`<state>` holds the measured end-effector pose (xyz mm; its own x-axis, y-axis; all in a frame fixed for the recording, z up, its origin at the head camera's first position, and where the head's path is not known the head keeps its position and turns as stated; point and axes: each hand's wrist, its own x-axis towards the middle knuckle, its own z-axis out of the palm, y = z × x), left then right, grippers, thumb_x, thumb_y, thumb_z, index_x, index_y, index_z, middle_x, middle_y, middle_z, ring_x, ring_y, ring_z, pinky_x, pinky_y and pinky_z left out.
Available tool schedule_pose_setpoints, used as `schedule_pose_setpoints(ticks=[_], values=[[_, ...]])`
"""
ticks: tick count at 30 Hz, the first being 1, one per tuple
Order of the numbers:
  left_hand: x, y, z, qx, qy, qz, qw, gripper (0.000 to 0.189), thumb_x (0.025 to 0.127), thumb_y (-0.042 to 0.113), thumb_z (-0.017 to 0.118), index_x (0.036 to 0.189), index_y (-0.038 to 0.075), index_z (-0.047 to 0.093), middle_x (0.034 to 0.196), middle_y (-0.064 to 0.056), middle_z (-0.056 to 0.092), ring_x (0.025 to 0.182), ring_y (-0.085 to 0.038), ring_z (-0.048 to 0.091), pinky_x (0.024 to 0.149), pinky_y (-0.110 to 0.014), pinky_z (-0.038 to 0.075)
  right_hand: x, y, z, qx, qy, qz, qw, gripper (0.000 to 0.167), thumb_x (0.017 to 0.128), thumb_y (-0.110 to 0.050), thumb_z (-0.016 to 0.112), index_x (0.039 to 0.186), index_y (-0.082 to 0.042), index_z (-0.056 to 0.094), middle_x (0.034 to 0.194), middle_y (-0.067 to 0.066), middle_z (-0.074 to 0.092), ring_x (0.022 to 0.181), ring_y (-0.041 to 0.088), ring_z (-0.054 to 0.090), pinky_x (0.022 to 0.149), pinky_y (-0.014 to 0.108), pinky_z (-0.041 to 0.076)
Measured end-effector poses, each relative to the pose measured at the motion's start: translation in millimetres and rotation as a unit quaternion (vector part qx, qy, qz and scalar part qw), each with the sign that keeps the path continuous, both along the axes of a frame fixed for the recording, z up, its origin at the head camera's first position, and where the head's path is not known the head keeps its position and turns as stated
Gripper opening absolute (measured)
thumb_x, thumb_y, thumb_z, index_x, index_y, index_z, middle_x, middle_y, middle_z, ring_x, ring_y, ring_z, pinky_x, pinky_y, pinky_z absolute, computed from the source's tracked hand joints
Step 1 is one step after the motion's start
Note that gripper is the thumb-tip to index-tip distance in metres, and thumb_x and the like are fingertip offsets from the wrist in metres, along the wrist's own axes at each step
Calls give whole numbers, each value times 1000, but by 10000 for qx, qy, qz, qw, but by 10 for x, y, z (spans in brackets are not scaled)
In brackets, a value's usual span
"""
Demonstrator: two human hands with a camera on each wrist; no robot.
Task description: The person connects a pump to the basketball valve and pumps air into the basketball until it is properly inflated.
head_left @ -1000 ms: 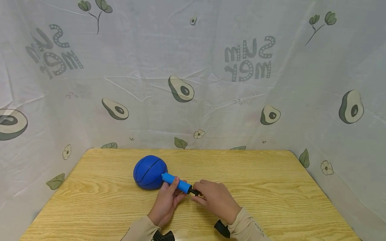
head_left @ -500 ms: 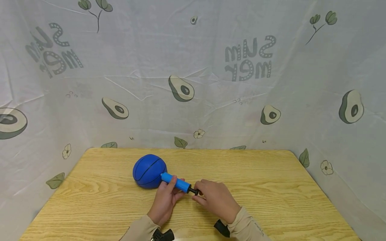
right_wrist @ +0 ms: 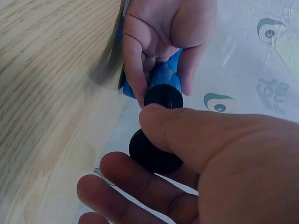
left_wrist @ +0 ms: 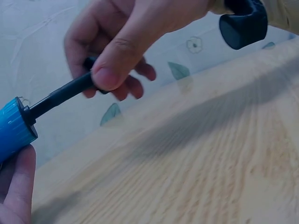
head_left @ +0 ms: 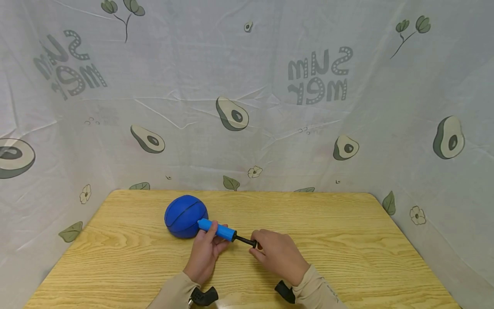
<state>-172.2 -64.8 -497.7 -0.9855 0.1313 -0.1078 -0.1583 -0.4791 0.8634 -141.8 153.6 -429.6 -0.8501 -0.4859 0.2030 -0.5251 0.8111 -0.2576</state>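
A blue ball with black seams, like a small basketball [head_left: 185, 216], rests on the table left of centre. The tip of a light blue hand pump [head_left: 225, 232] meets the ball's right side in the head view. My left hand [head_left: 202, 258] grips the pump's barrel, thumb on top and fingers beneath. A black rod [left_wrist: 60, 96] sticks well out of the barrel. At its end, my right hand [head_left: 281, 255] pinches the black round handle [right_wrist: 152, 154] between thumb and index finger, with the other fingers loosely bent below. The ball's valve is hidden.
The wood-grain table [head_left: 347, 231] spreads out under both hands. A pale curtain [head_left: 185, 64] printed with avocados and leaves hangs behind it and along both sides. Black wrist devices [head_left: 284, 292] sit at both sleeve cuffs.
My left hand, the pump barrel and the ball have shifted left and slightly away. My right hand stays nearly in place, so the black rod now shows much longer.
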Motion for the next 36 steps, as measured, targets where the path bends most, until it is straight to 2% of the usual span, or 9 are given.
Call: schedule_pose_setpoints(ticks=[6, 12, 17, 24, 30, 36], values=[[-69, -121, -9, 248, -37, 183, 9995, 63, 112, 40, 43, 149, -2, 15, 130, -15, 47, 105, -11, 66, 97, -31, 57, -4, 15, -1, -5, 19, -258, 9997, 13, 93, -22, 79, 97, -15, 69, 78, -10, 60, 58, 0, 47, 49, 21, 39], [-138, -226, -27, 335, -82, 480, 9983, 58, 112, 41, 42, 147, 2, 19, 125, -11, 49, 98, -9, 65, 92, -27, 58, 6, 26, 9, -45, 115, -443, 9989, 10, 93, -18, 78, 95, -14, 69, 77, -8, 62, 58, 1, 50, 48, 22, 41], [-167, -254, -34, 379, -139, 541, 9977, 56, 112, 41, 43, 147, 3, 20, 122, -9, 51, 96, -8, 65, 91, -26, 58, 8, 31, 16, -45, 104, -415, 9991, 11, 94, -18, 78, 96, -14, 68, 77, -8, 61, 59, 2, 50, 49, 22, 41], [-154, -230, -14, 370, -233, 586, 9973, 55, 111, 40, 46, 146, 4, 24, 126, -10, 51, 98, -9, 64, 90, -25, 58, 0, 50, 36, -60, 183, -178, 9997, 14, 94, -21, 79, 97, -13, 68, 79, -8, 60, 60, 0, 48, 51, 21, 40], [-114, -147, 33, 388, -297, 407, 9980, 53, 111, 39, 49, 142, 4, 26, 133, -15, 47, 103, -10, 64, 96, -27, 56, 6, 28, 72, -113, 173, 42, 9998, 15, 94, -24, 79, 97, -13, 69, 79, -9, 60, 61, -1, 47, 52, 19, 40], [-11, -17, 80, 240, -334, 144, 9991, 57, 111, 39, 50, 145, 1, 24, 128, -13, 53, 104, -10, 66, 96, -28, 57, 4, 8, 71, -148, 88, 164, 9997, 17, 94, -27, 78, 96, -15, 67, 77, -10, 57, 61, -1, 45, 52, 19, 40]])
